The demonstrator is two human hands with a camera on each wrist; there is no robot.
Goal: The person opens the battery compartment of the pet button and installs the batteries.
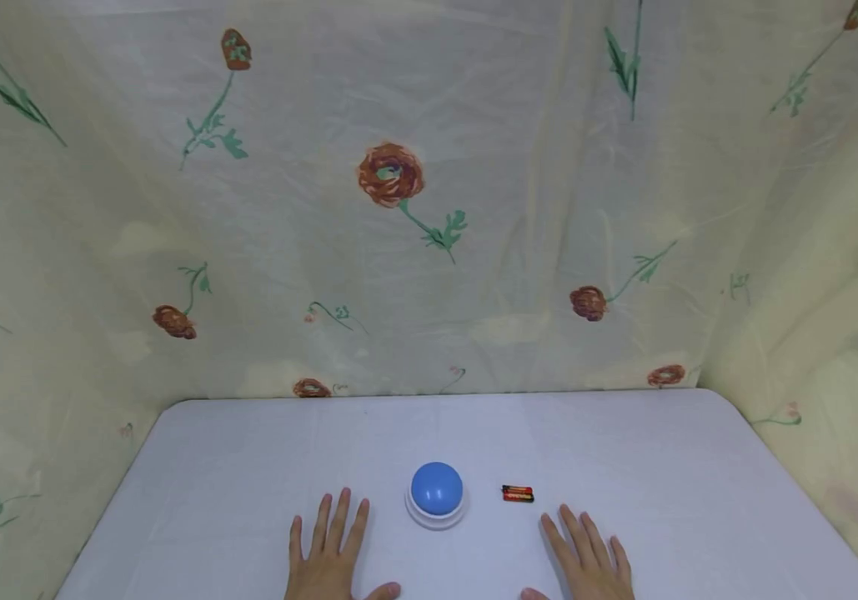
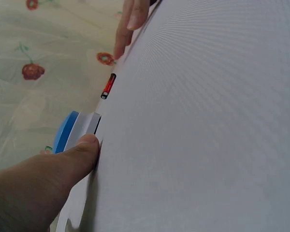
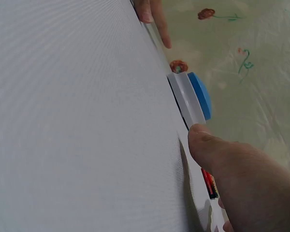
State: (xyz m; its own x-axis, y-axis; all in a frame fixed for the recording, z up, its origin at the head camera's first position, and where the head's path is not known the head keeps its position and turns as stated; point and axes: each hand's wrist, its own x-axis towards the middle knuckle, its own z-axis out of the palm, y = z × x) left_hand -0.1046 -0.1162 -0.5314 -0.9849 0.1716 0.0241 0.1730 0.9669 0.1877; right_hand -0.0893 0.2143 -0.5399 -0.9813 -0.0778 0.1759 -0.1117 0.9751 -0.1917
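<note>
A round light with a blue dome (image 1: pixel 437 488) on a white base (image 1: pixel 436 522) sits near the middle of the table. To its right two red-and-black batteries (image 1: pixel 518 494) lie side by side. My left hand (image 1: pixel 329 554) is at the left of the domed thing, fingers straight and spread, holding nothing. My right hand (image 1: pixel 588 557) lies just below and right of the batteries, fingers also straight, with nothing in it. In the right wrist view the thumb overlaps part of the batteries (image 3: pixel 209 183). Both wrists fall outside the head view.
The white tabletop (image 1: pixel 248 467) has rounded far corners. A pale curtain (image 1: pixel 474 317) printed with red flowers and green stems hangs behind the table and along both its sides.
</note>
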